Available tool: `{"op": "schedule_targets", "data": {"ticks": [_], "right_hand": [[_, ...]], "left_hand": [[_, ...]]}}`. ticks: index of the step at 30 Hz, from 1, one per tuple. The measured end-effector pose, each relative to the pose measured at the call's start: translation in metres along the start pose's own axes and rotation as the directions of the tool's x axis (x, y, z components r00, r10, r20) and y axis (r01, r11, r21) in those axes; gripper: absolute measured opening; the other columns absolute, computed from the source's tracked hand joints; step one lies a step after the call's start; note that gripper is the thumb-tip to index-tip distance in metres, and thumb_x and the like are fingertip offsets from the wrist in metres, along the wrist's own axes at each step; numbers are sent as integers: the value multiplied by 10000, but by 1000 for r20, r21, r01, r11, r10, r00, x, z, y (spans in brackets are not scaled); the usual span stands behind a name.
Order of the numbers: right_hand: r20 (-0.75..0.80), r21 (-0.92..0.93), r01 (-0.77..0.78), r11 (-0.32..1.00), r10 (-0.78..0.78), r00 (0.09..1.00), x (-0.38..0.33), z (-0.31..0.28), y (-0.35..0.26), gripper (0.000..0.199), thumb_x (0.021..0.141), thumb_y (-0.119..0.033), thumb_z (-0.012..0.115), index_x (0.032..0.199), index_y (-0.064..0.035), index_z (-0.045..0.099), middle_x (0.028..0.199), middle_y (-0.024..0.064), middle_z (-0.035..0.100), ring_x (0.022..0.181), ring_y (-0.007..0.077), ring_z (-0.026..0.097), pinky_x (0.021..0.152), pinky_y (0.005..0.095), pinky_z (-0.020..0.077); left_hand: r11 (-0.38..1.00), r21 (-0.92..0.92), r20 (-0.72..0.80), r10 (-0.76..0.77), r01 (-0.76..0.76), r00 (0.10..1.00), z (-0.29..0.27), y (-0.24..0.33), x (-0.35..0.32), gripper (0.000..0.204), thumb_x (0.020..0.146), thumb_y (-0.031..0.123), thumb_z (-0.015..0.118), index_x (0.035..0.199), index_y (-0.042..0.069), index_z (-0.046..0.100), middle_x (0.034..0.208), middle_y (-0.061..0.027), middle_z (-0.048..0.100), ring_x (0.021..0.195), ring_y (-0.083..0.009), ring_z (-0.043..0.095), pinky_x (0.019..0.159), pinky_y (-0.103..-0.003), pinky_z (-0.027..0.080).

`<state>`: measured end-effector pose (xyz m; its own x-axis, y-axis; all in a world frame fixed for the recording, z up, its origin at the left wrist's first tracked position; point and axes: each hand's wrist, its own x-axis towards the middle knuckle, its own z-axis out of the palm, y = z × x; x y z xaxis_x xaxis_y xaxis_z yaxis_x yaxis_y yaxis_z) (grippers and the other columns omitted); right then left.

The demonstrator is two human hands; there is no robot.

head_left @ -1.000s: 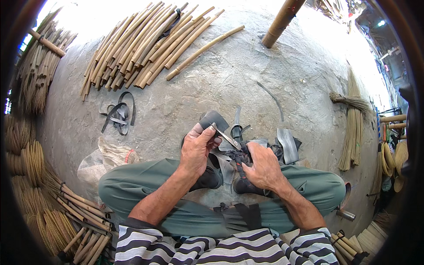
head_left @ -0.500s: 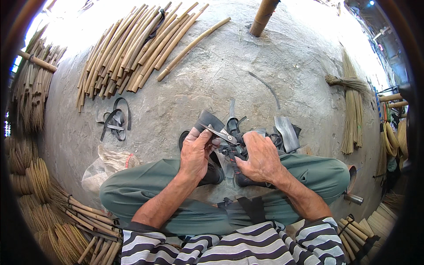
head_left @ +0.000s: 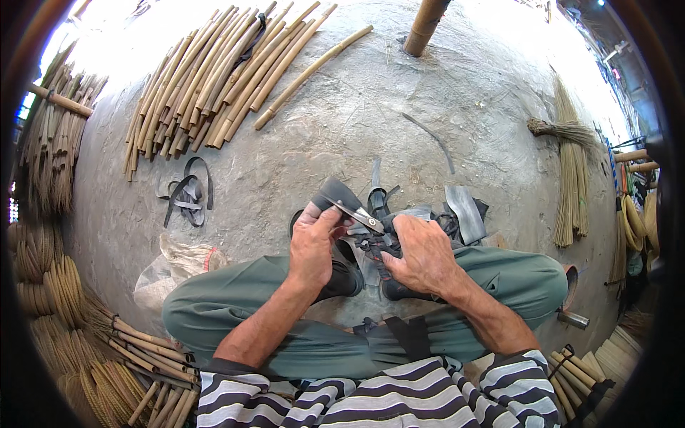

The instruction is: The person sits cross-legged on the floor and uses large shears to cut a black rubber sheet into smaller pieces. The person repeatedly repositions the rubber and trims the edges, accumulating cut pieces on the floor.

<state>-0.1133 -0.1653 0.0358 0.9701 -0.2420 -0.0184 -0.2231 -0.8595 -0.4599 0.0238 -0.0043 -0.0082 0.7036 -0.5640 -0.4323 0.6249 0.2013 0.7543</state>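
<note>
Between my knees, my left hand (head_left: 312,239) pinches a dark rubber piece (head_left: 338,194), which sticks up past the fingertips. My right hand (head_left: 422,251) is closed round the handles of a pair of scissors (head_left: 362,216), whose grips look wrapped in dark strips. The blades point left and lie across the rubber piece beside my left thumb. Under and behind my hands are several dark rubber strips and scraps (head_left: 378,194); a wider grey rubber sheet (head_left: 464,214) rests right of my right hand. My dark shoes are partly hidden below.
Coiled black strips (head_left: 188,196) and a whitish sack (head_left: 180,258) lie left. Bamboo poles (head_left: 207,85) are piled at the far left, and a bamboo post (head_left: 426,28) stands ahead. Straw brooms (head_left: 569,171) lie right. Broom bundles (head_left: 64,299) line the left side.
The scissor blades have closed somewhat across the rubber piece, and my right hand has tightened on the handles. Both hands stay in nearly the same place.
</note>
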Motion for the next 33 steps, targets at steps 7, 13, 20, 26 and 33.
{"op": "schedule_targets", "data": {"ticks": [7,13,20,26,33], "right_hand": [[141,1,-91,996,90,986,0,-8,-4,451,831,-381,806,939,-7,580,833,202,665,830,402,693,761,500,505],[301,47,-227,973,202,932,0,-8,-5,450,830,-382,807,941,-9,580,840,197,668,834,390,696,768,492,512],[-35,-41,29,999,-30,999,-3,2,3,456,820,-373,811,951,-10,567,857,187,673,844,384,698,765,491,511],[200,27,-126,992,119,973,-3,-6,-4,429,859,-380,780,937,-11,575,760,202,682,759,415,709,727,512,529],[191,30,-93,995,85,978,-3,-4,-2,422,863,-369,780,945,-9,577,805,204,688,789,413,708,750,515,534]], "left_hand": [[994,106,-64,-24,31,998,7,-5,-7,189,990,188,661,1165,134,710,1069,36,732,960,-93,648,912,-349,490],[991,-109,-108,-94,82,990,6,1,-2,198,997,164,630,1173,129,714,1039,65,727,902,-43,628,844,-266,469],[998,62,3,10,-10,1000,8,-8,-7,175,986,90,609,1133,113,701,1049,26,733,957,-92,652,884,-352,494],[999,44,-48,-19,22,999,8,-4,-7,153,991,118,621,1123,121,698,1043,29,732,937,-90,653,886,-360,487],[993,-92,-73,-75,69,994,8,1,-4,177,996,159,621,1144,110,706,1015,32,737,914,-73,650,846,-302,484]]}}
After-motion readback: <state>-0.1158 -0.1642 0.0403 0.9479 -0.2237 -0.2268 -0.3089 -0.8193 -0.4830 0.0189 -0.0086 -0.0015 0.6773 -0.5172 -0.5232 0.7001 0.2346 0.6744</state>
